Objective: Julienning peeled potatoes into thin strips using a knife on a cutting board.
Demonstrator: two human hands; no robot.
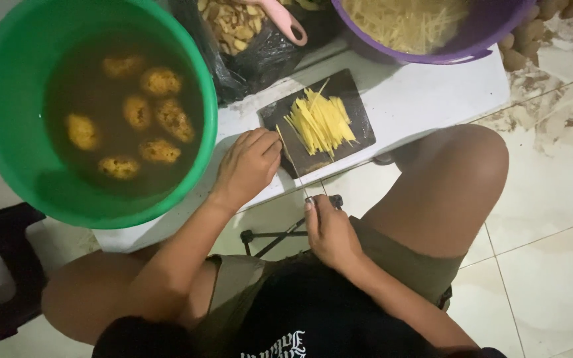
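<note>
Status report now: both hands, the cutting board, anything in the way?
Left hand resting on dark cutting board. Right hand grips knife. Yellow strips piled on board. Green bucket close left.

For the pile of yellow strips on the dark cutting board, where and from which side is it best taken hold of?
Probably across the middle of the pile of yellow strips, pinched from its open right side. The strips lie roughly parallel, so a grip across them bundles them; the knife in the right hand and the left hand crowd the cutting board's left edge.
</note>
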